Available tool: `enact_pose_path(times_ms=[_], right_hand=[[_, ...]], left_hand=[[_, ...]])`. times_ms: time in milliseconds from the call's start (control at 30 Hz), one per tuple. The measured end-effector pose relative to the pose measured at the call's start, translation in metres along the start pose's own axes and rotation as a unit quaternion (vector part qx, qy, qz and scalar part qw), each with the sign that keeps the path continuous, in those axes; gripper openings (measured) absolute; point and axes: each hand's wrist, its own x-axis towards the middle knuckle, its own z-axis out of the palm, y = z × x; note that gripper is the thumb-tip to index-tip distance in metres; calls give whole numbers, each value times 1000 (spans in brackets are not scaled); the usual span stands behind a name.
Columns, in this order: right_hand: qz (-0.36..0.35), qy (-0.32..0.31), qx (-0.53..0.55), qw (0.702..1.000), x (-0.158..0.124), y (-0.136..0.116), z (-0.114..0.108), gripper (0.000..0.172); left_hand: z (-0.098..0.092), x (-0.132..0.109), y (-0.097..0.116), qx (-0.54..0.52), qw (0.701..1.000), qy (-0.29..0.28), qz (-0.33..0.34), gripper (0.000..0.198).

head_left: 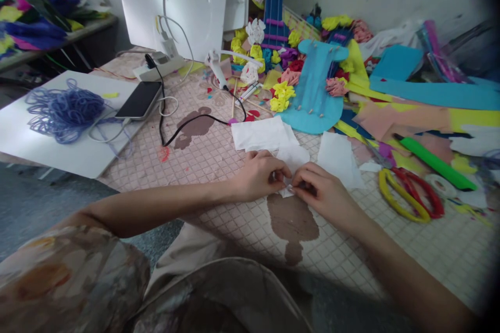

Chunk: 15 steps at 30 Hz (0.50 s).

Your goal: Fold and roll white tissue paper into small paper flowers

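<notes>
My left hand (261, 174) and my right hand (322, 192) meet over the tiled mat, fingertips pinched together on a small piece of white tissue paper (288, 186). The piece hangs from a larger crumpled white tissue sheet (269, 138) that lies just beyond my hands. Both hands are closed on the tissue, knuckles up. Another white tissue sheet (339, 158) lies flat to the right of the first. My forearms reach in from the lower left and lower right.
Yellow and red scissors (408, 199) lie right of my hands, with a green marker (435, 162) and tape roll behind. A blue foam guitar shape (316, 88), paper flowers, glue gun (216, 65), phone (139, 100), cables and blue cord pile (64, 109) fill the far side.
</notes>
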Motion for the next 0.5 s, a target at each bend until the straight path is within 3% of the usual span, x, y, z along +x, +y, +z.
enact_pose_path(times_ms=[500], right_hand=[[10, -3, 15, 1000, 1, 2, 2, 11]], left_hand=[[4, -2, 1, 12, 1000, 26, 3, 16]])
